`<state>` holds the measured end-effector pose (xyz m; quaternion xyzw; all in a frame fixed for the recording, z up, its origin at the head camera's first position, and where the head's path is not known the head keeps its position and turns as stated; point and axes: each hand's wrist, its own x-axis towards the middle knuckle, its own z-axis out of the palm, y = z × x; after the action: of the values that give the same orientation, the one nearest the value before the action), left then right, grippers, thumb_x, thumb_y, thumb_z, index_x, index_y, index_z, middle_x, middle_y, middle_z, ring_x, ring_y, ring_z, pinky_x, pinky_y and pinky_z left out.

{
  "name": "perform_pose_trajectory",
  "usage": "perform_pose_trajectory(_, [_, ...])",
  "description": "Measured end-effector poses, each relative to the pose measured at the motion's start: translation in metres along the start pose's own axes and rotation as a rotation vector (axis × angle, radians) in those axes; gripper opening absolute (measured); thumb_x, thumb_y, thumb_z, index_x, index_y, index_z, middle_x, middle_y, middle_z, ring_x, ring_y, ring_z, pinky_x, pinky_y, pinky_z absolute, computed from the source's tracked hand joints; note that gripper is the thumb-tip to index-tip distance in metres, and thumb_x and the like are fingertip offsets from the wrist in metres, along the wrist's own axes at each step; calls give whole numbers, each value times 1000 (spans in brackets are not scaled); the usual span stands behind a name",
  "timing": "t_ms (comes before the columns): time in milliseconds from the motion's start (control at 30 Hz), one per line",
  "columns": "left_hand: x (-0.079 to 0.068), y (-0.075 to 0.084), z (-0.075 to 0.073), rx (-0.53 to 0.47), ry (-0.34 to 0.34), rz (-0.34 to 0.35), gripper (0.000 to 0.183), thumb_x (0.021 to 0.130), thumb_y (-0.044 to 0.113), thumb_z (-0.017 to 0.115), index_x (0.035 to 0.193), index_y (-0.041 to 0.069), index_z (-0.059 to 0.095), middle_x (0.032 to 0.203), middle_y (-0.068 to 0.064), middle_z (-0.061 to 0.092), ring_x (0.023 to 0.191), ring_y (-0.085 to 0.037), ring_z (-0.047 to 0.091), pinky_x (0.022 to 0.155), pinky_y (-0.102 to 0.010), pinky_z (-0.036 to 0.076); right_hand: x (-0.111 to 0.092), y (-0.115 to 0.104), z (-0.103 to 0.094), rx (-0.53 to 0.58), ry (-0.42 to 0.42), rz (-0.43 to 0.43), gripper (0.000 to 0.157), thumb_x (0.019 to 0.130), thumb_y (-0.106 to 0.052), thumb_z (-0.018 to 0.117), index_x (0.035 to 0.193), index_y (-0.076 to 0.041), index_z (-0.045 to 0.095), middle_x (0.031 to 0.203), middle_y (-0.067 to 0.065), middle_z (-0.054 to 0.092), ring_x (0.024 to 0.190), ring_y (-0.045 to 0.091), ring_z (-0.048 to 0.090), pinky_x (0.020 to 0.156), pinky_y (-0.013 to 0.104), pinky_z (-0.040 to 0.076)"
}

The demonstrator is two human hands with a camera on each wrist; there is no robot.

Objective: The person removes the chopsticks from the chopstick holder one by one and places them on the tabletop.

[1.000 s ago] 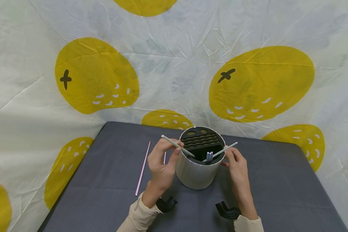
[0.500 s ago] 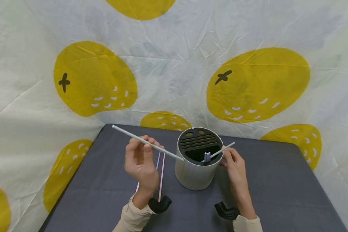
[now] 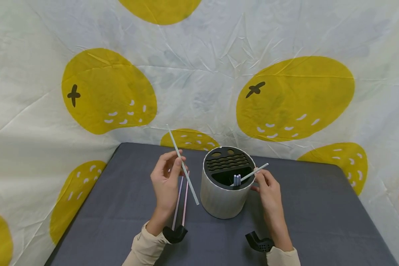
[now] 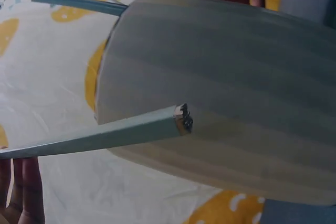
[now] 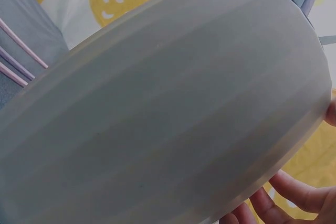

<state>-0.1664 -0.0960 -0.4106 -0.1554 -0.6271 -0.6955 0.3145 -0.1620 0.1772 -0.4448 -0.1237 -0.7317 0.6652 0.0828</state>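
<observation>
My left hand [image 3: 166, 181] pinches a pale green pencil [image 3: 190, 184] between thumb and fingers, left of a round white pencil holder [image 3: 222, 201]. The pencil slants, upper end away to the left, lower end near the holder's wall. Its flat, dark-centred end [image 4: 184, 119] faces the left wrist camera. On the other side my right hand [image 3: 269, 192] grips the holder near its rim, with fingers [image 5: 302, 190] bent against the wall. Several bluish pencils [image 3: 236, 180] stand in its front compartment. One pale pencil [image 3: 261, 168] leans out over the rim beside my right fingertips.
A lilac pencil [image 3: 177, 207] and a pink pencil [image 3: 185, 199] lie on the dark grey tabletop [image 3: 319, 207], below my left wrist. The holder's black insert [image 3: 227, 166] has wavy slots and two round holes behind the compartment. A patterned cloth [image 3: 199, 92] hangs behind the table.
My left hand has drawn the green pencil from over the holder's opening to the left, then turned it steeper, lower end toward me. The right hand stays at the holder.
</observation>
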Motion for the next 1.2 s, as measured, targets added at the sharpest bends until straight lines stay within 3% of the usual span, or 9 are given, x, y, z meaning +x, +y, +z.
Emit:
perform_pose_trajectory(133, [-1, -12, -7, 59, -49, -166, 20, 103, 8, 65, 121, 2, 70, 97, 0, 72, 69, -17, 70, 60, -27, 60, 0, -1, 0, -3, -2, -1, 19, 108, -30, 57, 107, -18, 70, 106, -17, 63, 99, 7, 59, 80, 20, 57])
perform_pose_trajectory(233, [-2, -20, -12, 92, -70, -276, 22, 103, 13, 67, 121, 3, 72, 97, -7, 73, 66, -19, 69, 59, -27, 59, 0, -1, 0, -9, -2, 1, 20, 108, -31, 56, 109, -16, 70, 106, -17, 63, 99, 7, 59, 80, 20, 57])
perform_pose_trajectory(433, [-5, -38, -19, 202, -109, -399, 18, 102, 13, 68, 118, 8, 75, 101, -21, 74, 67, -22, 63, 57, -25, 56, -1, 0, 0, -1, 2, 2, 18, 108, -30, 56, 105, -20, 71, 105, -17, 63, 99, 6, 60, 80, 20, 57])
perform_pose_trajectory(567, [-6, -58, -29, 218, -128, -457, 17, 102, 14, 68, 116, 9, 77, 100, -21, 74, 68, -15, 63, 55, -25, 54, -1, 1, 0, 10, 1, 0, 17, 108, -30, 57, 104, -20, 71, 106, -17, 63, 99, 6, 60, 80, 20, 58])
perform_pose_trajectory(800, [-3, -85, -46, 332, -167, -548, 21, 101, 10, 67, 118, 0, 75, 102, -26, 75, 66, -8, 60, 52, -24, 52, -1, 1, -1, 24, 5, 1, 17, 108, -29, 57, 103, -21, 71, 108, -17, 63, 100, 7, 58, 79, 20, 58])
perform_pose_trajectory(967, [-3, -100, -54, 401, -182, -574, 20, 99, 5, 68, 115, -5, 75, 97, -28, 76, 57, -6, 55, 49, -21, 47, 0, 1, -1, 20, 2, -2, 17, 108, -28, 57, 104, -20, 71, 109, -17, 62, 99, 7, 58, 79, 20, 58])
perform_pose_trajectory(1200, [-8, -118, -65, 552, -207, -583, 18, 96, 8, 71, 108, -3, 79, 88, -18, 75, 56, -6, 51, 49, -20, 44, -1, 0, 1, 17, 4, -2, 18, 108, -29, 57, 106, -18, 70, 109, -16, 62, 99, 8, 57, 79, 19, 57])
